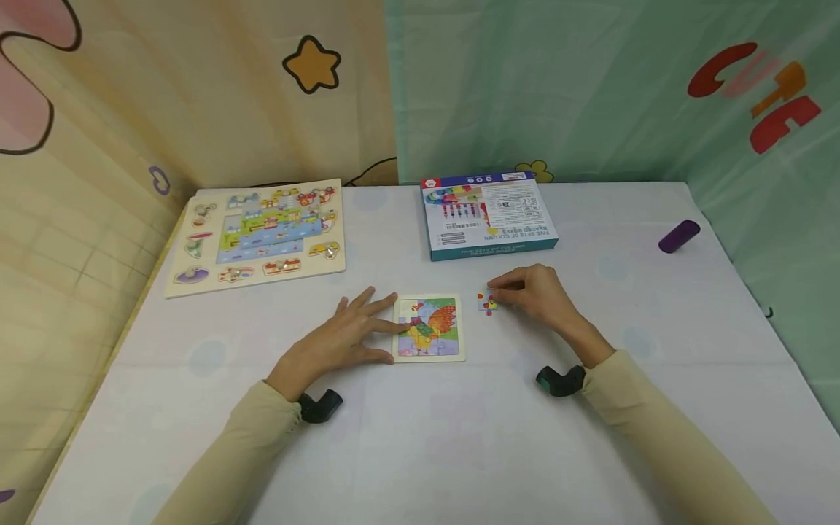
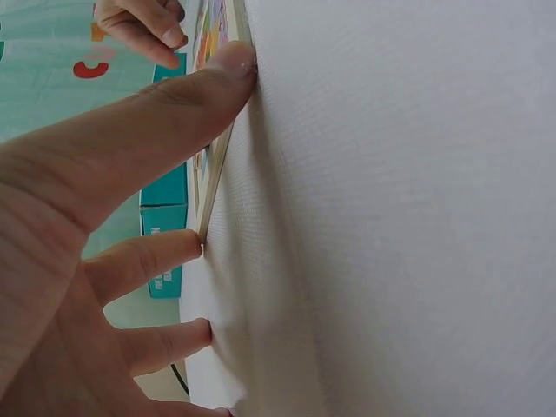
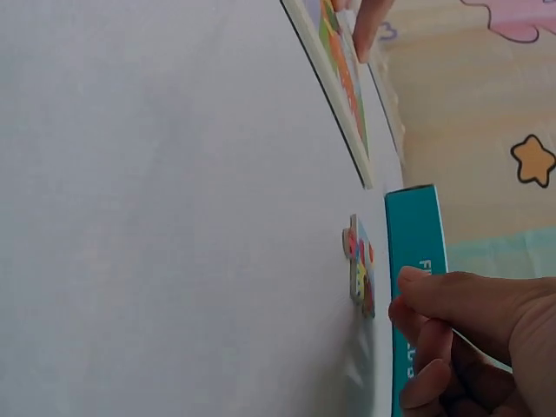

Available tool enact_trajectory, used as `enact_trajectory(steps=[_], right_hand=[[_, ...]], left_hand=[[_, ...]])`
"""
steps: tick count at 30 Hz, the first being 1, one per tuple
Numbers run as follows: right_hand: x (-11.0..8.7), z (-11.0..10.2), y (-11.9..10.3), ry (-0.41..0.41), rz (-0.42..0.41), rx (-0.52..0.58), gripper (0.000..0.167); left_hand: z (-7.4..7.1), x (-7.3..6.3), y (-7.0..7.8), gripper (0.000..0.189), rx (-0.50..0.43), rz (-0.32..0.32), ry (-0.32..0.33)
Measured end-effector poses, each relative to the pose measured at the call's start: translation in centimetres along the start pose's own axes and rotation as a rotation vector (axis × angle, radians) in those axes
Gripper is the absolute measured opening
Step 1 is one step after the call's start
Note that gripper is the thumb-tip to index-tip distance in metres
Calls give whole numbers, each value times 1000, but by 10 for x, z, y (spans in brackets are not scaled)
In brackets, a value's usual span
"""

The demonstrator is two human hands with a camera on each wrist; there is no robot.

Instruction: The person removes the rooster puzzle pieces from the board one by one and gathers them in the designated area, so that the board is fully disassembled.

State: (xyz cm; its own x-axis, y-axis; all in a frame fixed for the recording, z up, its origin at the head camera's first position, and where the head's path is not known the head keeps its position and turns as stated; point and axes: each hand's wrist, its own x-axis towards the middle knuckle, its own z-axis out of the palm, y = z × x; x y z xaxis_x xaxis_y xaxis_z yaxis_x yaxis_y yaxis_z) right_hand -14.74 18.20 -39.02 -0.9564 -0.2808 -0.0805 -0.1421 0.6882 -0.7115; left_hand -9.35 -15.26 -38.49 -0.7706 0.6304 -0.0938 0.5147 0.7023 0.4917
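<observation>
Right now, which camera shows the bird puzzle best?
The head view: it shows nearly all the bird puzzle from above. The left wrist view shows its edge and a sliver, partly behind the left thumb; the right wrist view, a slanted part, cut off.

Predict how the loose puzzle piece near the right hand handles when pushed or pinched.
The puzzle piece is likely stiff: its edge looks thick. Probably light, being small beside the right hand. Lying flat on the table, it should slide rather than roll.
</observation>
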Motion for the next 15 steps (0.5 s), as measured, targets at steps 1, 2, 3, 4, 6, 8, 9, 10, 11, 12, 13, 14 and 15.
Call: enact_trajectory(steps=[1, 2, 3, 4, 6, 8, 9, 10, 11, 12, 13, 14, 15], right_hand=[[0, 1, -3, 1, -8, 0, 19], [1, 3, -6, -2, -18, -1, 20], [2, 4, -10, -8, -30, 0, 20], [3, 6, -13, -20, -44, 7, 20], [5, 11, -21, -51, -75, 27, 20], [8, 18, -27, -85, -114, 40, 20], [10, 21, -30, -104, -137, 46, 20], [12, 25, -33, -122, -159, 51, 20], [14, 29, -36, -139, -182, 53, 21], [16, 34, -38, -158, -204, 51, 21], [18, 38, -41, -178, -225, 48, 21], [20, 42, -43, -202, -239, 51, 22], [22, 46, -46, -225, -248, 52, 22]], left_hand=[[0, 0, 0, 55, -1, 2, 0], [0, 0, -1, 55, -3, 2, 1], [0, 0, -1, 55, -4, 3, 2], [0, 0, -1, 55, -4, 3, 3], [1, 0, -1, 55, -3, 1, 2], [1, 0, 0, 56, -2, -3, -5], [1, 1, 0, 56, 0, -5, -9], [1, 1, 0, 56, 0, -8, -13], [1, 1, 0, 56, 0, -10, -17], [1, 1, 0, 56, 2, -12, -20], [0, 1, 0, 56, 3, -13, -23], [0, 1, 0, 56, 5, -13, -25], [0, 1, 0, 55, 4, -13, -26]])
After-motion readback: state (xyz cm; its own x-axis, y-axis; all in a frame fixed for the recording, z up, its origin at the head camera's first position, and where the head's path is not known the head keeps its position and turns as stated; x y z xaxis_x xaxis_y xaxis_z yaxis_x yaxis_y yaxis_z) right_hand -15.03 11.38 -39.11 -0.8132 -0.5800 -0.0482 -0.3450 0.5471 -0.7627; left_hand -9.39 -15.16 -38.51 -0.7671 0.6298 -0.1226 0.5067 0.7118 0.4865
